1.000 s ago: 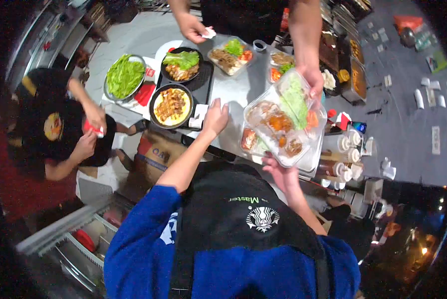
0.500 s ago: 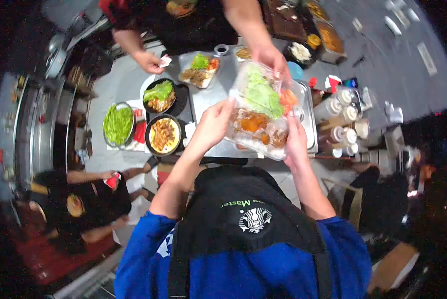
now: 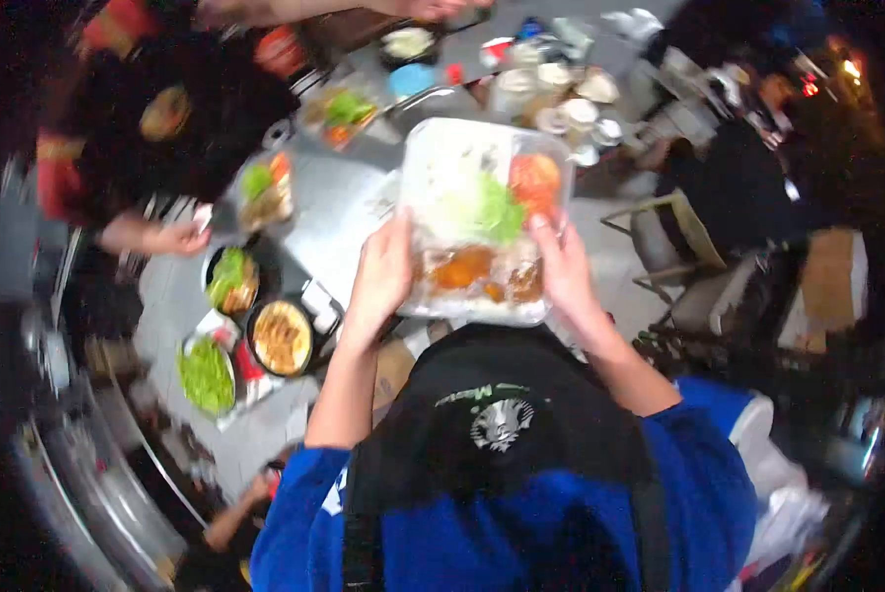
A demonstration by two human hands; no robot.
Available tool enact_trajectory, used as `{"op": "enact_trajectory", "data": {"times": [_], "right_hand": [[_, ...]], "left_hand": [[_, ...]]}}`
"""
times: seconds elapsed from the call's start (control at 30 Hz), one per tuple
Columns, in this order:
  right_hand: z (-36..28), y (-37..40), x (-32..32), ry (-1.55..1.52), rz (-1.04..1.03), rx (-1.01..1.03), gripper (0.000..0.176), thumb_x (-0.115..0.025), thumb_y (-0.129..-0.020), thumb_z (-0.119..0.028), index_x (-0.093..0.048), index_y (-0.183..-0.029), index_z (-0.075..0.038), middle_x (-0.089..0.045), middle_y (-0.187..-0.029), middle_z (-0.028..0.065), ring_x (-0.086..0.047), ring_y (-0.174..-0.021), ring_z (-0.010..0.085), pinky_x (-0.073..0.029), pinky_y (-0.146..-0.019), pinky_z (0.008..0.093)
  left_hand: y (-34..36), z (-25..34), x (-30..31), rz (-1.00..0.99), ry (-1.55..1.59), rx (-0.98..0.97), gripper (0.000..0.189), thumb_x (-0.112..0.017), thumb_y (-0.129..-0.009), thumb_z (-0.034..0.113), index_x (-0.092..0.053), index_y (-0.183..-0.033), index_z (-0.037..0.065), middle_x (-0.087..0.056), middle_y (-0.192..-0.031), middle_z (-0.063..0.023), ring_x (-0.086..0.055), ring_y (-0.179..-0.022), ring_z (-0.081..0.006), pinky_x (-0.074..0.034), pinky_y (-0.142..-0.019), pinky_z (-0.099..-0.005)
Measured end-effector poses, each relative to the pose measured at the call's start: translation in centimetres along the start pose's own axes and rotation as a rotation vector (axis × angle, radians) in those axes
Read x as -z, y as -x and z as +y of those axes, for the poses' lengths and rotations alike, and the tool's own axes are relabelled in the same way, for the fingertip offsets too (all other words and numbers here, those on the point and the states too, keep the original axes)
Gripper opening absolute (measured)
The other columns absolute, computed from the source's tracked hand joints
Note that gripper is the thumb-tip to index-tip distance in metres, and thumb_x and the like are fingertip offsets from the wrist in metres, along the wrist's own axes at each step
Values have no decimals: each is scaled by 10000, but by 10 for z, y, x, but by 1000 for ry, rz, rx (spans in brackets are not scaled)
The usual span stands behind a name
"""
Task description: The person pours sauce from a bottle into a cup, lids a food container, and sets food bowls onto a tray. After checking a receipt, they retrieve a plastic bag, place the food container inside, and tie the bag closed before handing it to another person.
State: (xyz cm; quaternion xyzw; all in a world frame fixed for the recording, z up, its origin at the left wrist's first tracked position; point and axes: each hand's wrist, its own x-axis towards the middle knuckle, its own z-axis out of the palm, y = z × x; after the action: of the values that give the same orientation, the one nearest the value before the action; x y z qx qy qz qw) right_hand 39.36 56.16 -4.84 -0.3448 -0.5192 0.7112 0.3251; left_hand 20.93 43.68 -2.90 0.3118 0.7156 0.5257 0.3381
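Note:
A clear plastic food container [image 3: 442, 148] is held in front of the black apron, with lettuce, an orange-red garnish and sauced brown food inside. My left hand [image 3: 385, 271] grips its left edge. On its right edge my right hand [image 3: 566, 276] is closed, the thumb over the rim. Beyond my left hand, a black bowl of brown food [image 3: 282, 337] rests on the metal table [image 3: 329, 212]. Behind that bowl is another dark bowl with lettuce [image 3: 233, 279].
A bowl of lettuce [image 3: 206, 376] sits at the left. Two more filled containers lie farther back. Sauce bottles [image 3: 551, 94] stand beyond the held container. A co-worker [image 3: 166, 128] is at the upper left, and a chair [image 3: 664, 237] stands at the right.
The view has turned to the right, shifting the table leftward. The container is now closer to the apron and straighter. The co-worker's hand is no longer at the container.

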Motion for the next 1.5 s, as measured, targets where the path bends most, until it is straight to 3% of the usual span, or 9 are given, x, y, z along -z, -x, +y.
{"op": "enact_trajectory", "data": {"times": [0.1,0.3,0.6,0.77,0.9,1.0,1.27,1.37,1.5], "right_hand": [[-3,31,37,46,224,13,367,-519,-972,-216,-470,-1249,20,-584,-1145,84,-526,-1056,126,-422,-941,300],[23,29,83,89,453,75,367,-503,-980,-200,-464,-1270,21,-582,-1165,72,-528,-1059,129,-412,-940,284],[-34,-6,323,55,785,278,317,-563,-945,-232,-549,-1148,12,-640,-1004,92,-583,-904,140,-462,-820,292],[-70,-9,420,26,904,77,393,-541,-955,-304,-541,-1199,4,-628,-1071,82,-563,-983,150,-428,-894,307],[-68,-10,488,-118,1015,15,452,-551,-944,-351,-535,-1234,-4,-598,-1157,88,-531,-1066,156,-402,-933,312],[-79,-4,535,-309,1082,82,461,-562,-936,-362,-537,-1239,-16,-600,-1153,79,-534,-1056,159,-408,-921,312],[-116,21,731,-485,1245,272,416,-542,-919,-409,-591,-1159,-73,-633,-1017,45,-630,-823,171,-529,-728,323],[-171,6,769,-476,1223,281,451,-495,-929,-430,-565,-1207,-82,-633,-1077,73,-644,-874,218,-538,-740,363],[-146,5,906,-418,1188,432,476,-494,-923,-449,-566,-1199,-67,-633,-1086,80,-647,-874,229,-534,-758,381]], "left_hand": [[-3,3,-52,-98,71,16,447,-392,-1012,340,-592,-810,-6,-504,-591,28,-392,-498,-49,-323,-455,-253],[-48,-14,-104,-264,-10,-162,502,-435,-998,382,-587,-785,-45,-503,-613,11,-394,-619,-58,-337,-535,-253],[-121,73,-375,-498,-156,-214,511,-435,-996,373,-507,-677,-21,-386,-543,40,-334,-543,-59,-281,-471,-278],[-147,121,-480,-757,-183,-50,539,-336,-1006,436,-545,-766,2,-432,-567,31,-358,-502,-96,-304,-472,-298],[-163,124,-549,-864,-105,-133,530,-309,-1008,430,-566,-1199,8,-615,-1049,-129,-559,-871,-129,-445,-783,-265],[-173,132,-584,-943,9,138,525,-291,-1013,420,-545,-1251,26,-595,-1162,-167,-570,-972,-141,-449,-855,-295],[-279,40,-641,-966,-501,-223,404,-425,-975,349,-608,-1028,-7,-663,-866,-133,-639,-752,-227,-487,-689,-348],[-297,19,-657,-986,-663,-289,414,-432,-952,359,-609,-995,-13,-639,-822,-247,-621,-867,-419,-476,-757,-441],[-307,-11,-670,-866,-730,-292,420,-438,-951,365,-599,-1022,-16,-631,-930,-269,-584,-944,-451,-467,-809,-473]]}}
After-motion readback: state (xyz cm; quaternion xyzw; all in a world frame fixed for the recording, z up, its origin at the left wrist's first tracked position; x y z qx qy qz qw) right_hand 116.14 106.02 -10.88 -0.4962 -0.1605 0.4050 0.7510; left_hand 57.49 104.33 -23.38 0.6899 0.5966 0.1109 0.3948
